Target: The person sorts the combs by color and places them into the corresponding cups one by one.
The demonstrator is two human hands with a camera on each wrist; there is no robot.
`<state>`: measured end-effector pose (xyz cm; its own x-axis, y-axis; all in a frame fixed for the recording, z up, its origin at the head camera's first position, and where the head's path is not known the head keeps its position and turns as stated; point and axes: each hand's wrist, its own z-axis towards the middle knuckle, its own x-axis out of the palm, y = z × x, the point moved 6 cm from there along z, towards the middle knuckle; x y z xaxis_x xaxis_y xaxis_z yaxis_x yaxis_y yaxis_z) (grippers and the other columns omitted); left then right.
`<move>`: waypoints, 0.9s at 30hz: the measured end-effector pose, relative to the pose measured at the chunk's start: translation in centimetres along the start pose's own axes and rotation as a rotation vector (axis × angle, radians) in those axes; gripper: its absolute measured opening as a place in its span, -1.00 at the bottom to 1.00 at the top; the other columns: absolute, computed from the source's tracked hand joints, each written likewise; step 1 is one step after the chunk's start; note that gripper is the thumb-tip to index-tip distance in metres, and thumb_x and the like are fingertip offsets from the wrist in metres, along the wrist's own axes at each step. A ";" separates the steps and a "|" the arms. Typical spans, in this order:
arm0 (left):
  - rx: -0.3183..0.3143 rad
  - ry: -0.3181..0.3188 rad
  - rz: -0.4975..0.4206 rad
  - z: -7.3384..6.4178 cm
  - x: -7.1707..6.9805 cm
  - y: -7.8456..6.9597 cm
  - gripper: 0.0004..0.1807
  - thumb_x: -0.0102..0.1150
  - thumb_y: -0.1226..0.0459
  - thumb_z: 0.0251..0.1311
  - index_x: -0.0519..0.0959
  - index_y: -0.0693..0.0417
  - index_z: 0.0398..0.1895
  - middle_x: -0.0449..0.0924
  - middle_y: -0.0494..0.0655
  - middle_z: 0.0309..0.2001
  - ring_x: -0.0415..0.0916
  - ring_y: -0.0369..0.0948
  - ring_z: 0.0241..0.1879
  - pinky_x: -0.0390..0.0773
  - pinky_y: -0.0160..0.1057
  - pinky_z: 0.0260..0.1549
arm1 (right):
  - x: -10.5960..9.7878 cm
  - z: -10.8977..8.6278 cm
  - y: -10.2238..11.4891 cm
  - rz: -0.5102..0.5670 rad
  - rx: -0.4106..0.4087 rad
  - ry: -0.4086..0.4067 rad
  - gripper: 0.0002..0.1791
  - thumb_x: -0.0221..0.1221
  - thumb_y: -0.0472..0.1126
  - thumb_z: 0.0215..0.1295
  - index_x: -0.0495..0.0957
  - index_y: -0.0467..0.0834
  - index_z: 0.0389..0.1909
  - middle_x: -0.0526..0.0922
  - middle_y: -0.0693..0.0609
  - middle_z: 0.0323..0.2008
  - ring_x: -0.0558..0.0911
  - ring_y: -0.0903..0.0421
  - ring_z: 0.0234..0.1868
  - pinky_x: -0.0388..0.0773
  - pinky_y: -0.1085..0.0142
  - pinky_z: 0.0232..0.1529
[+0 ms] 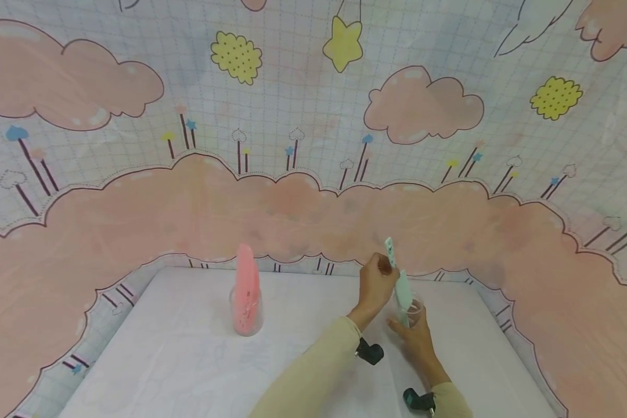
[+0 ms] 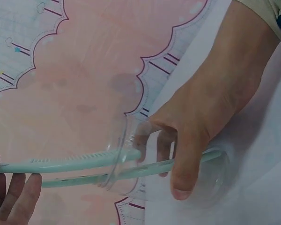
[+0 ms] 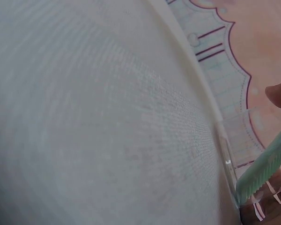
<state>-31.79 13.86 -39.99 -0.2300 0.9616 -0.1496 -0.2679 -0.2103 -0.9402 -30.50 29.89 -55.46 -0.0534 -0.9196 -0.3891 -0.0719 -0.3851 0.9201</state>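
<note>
My left hand (image 1: 378,281) pinches a mint-green comb (image 2: 79,164) by its far end, in the air above a clear plastic cup (image 1: 415,305). The comb's toothed part reaches into the cup's mouth. A second mint-green comb (image 2: 152,168) lies inside the cup, running down towards its base. My right hand (image 1: 417,337) grips the cup with thumb and fingers around its side. In the right wrist view, only a toothed green comb end (image 3: 260,171), part of the cup and some fingers show at the right edge.
To the left on the white table (image 1: 188,360) stands another clear cup (image 1: 258,319) with pink comb-like pieces (image 1: 247,278) upright in it. A cloth printed with clouds and stars (image 1: 292,215) rises behind the table. Small black devices (image 1: 370,351) sit on both wrists.
</note>
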 end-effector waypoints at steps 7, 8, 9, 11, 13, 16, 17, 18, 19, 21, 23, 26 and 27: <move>-0.017 0.022 0.034 -0.4 0.8 1.3 -0.90 0.31 0.33 0.12 0.56 0.06 -0.34 0.65 -0.13 -0.39 0.49 -0.40 -0.43 0.52 -0.46 -0.39 | 0.1 -0.1 0.1 -0.031 -0.005 -0.018 0.01 0.39 0.07 0.13 -0.01 -0.08 0.45 0.29 -0.23 0.32 0.33 -0.23 0.34 0.33 -0.20 0.29; -0.021 0.024 0.044 -0.5 0.9 1.5 -0.90 0.31 0.32 0.13 0.56 0.05 -0.34 0.65 -0.14 -0.40 0.48 -0.41 -0.44 0.51 -0.46 -0.40 | 0.1 0.0 0.1 -0.032 -0.005 -0.019 0.00 0.39 0.06 0.13 -0.01 -0.08 0.45 0.29 -0.23 0.32 0.33 -0.23 0.33 0.33 -0.19 0.29; -0.023 0.024 0.052 -0.5 1.0 1.7 -0.90 0.31 0.32 0.12 0.56 0.05 -0.35 0.64 -0.15 -0.41 0.47 -0.41 -0.44 0.50 -0.46 -0.41 | 0.1 0.0 0.0 -0.030 -0.003 -0.022 0.00 0.39 0.05 0.13 0.00 -0.08 0.45 0.29 -0.23 0.32 0.33 -0.23 0.32 0.34 -0.19 0.28; -0.030 0.024 0.060 -0.6 1.1 2.0 -0.89 0.32 0.31 0.12 0.56 0.05 -0.36 0.63 -0.16 -0.42 0.45 -0.41 -0.46 0.49 -0.45 -0.44 | 0.1 0.0 0.0 -0.031 0.003 -0.024 -0.01 0.39 0.04 0.13 0.00 -0.09 0.44 0.31 -0.25 0.31 0.34 -0.23 0.32 0.33 -0.19 0.28; -0.041 0.030 0.064 -0.7 1.3 2.4 -0.90 0.32 0.31 0.13 0.57 0.06 -0.36 0.63 -0.17 -0.43 0.45 -0.42 -0.47 0.48 -0.45 -0.44 | 0.1 0.0 0.0 -0.025 0.011 -0.025 -0.01 0.40 0.03 0.12 0.00 -0.08 0.44 0.30 -0.26 0.31 0.33 -0.24 0.32 0.31 -0.20 0.29; -0.062 0.037 0.068 -0.8 1.5 2.8 -0.91 0.32 0.31 0.13 0.58 0.06 -0.36 0.65 -0.17 -0.43 0.45 -0.42 -0.48 0.48 -0.45 -0.45 | 0.0 0.0 0.1 -0.020 0.014 -0.021 0.01 0.40 0.02 0.12 -0.01 -0.10 0.44 0.26 -0.30 0.34 0.30 -0.26 0.34 0.25 -0.24 0.32; -0.070 0.039 0.077 -0.8 1.6 2.9 -0.92 0.32 0.31 0.13 0.58 0.06 -0.37 0.65 -0.17 -0.44 0.45 -0.42 -0.49 0.47 -0.45 -0.45 | 0.0 -0.1 0.2 -0.020 0.013 -0.021 0.00 0.40 0.01 0.12 -0.01 -0.11 0.44 0.24 -0.31 0.35 0.28 -0.27 0.35 0.22 -0.24 0.35; -0.076 0.042 0.082 -0.9 1.6 3.1 -0.92 0.32 0.30 0.13 0.58 0.06 -0.38 0.65 -0.17 -0.44 0.45 -0.42 -0.49 0.47 -0.45 -0.46 | -0.1 -0.1 0.2 -0.022 0.011 -0.021 0.00 0.40 0.00 0.12 -0.01 -0.12 0.44 0.23 -0.31 0.36 0.28 -0.27 0.36 0.21 -0.25 0.35; -0.084 0.045 0.088 -1.0 1.6 3.2 -0.92 0.32 0.30 0.12 0.58 0.06 -0.39 0.65 -0.17 -0.45 0.45 -0.42 -0.50 0.47 -0.44 -0.47 | -0.1 -0.1 0.3 -0.025 0.009 -0.022 0.01 0.40 0.00 0.12 -0.02 -0.13 0.44 0.22 -0.32 0.37 0.26 -0.28 0.37 0.19 -0.25 0.37; -0.095 0.048 0.101 -1.1 1.7 3.5 -0.90 0.34 0.30 0.11 0.58 0.05 -0.40 0.65 -0.17 -0.46 0.44 -0.41 -0.51 0.45 -0.43 -0.48 | -0.1 -0.2 0.3 -0.027 0.007 -0.022 0.01 0.40 0.00 0.12 -0.02 -0.14 0.44 0.21 -0.33 0.37 0.24 -0.29 0.39 0.15 -0.26 0.39; -0.107 0.051 0.119 -1.3 1.8 3.8 -0.89 0.35 0.29 0.09 0.58 0.05 -0.41 0.65 -0.18 -0.47 0.44 -0.40 -0.52 0.45 -0.42 -0.49 | -0.1 -0.1 0.3 -0.021 -0.001 -0.025 0.01 0.40 -0.01 0.12 -0.01 -0.15 0.44 0.21 -0.33 0.38 0.22 -0.29 0.41 0.13 -0.26 0.40; -0.130 0.068 0.143 -1.5 2.0 4.2 -0.89 0.36 0.27 0.09 0.59 0.04 -0.39 0.64 -0.21 -0.47 0.44 -0.39 -0.51 0.43 -0.41 -0.48 | -0.1 0.0 0.2 -0.008 -0.017 -0.024 0.00 0.40 -0.03 0.13 -0.01 -0.15 0.44 0.22 -0.34 0.37 0.23 -0.28 0.39 0.14 -0.26 0.38; -0.135 0.076 0.153 -1.6 2.0 4.4 -0.89 0.36 0.26 0.09 0.59 0.03 -0.39 0.63 -0.22 -0.46 0.44 -0.39 -0.50 0.43 -0.41 -0.48 | -0.1 0.0 0.2 -0.005 -0.020 -0.026 -0.01 0.40 -0.03 0.13 0.00 -0.14 0.43 0.23 -0.34 0.36 0.24 -0.27 0.38 0.16 -0.24 0.37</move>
<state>-31.94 15.18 -44.90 -0.1861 0.9319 -0.3114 -0.1061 -0.3342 -0.9365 -30.50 29.89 -55.25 -0.0794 -0.9155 -0.3945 -0.0520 -0.3914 0.9188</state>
